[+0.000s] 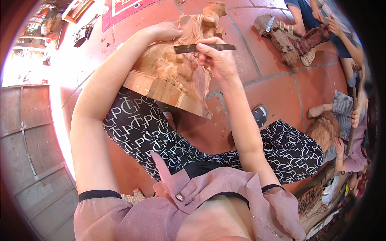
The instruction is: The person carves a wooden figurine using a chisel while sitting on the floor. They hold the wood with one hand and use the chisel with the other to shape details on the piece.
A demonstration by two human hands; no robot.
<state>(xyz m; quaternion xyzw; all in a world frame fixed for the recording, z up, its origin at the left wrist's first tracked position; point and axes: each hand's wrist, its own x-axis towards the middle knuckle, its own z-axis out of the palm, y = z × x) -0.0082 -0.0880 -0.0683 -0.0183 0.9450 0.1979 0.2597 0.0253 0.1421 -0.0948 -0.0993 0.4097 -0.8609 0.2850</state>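
A pale, unpainted wood carving [185, 60] with rounded figures and a thick flat base [161, 91] lies tilted across my left thigh. Over its far side reaches my left arm, and my left hand [164, 31] is wrapped around the carving's upper part, its fingertips partly hidden. My right hand [217, 58] pinches a narrow, flat, dark strip like a file [185, 48] between thumb and fingers. That strip spans the front of the carved figures; whether it touches the wood I cannot tell.
Red floor tiles [241, 92] surround my legs. At the upper right, a person [337, 28] handles a dark wood carving [313, 38] beside a brown wood piece [283, 48]. Another person at the right works on a round carving [323, 128]. Grey panels [30, 136] stand left.
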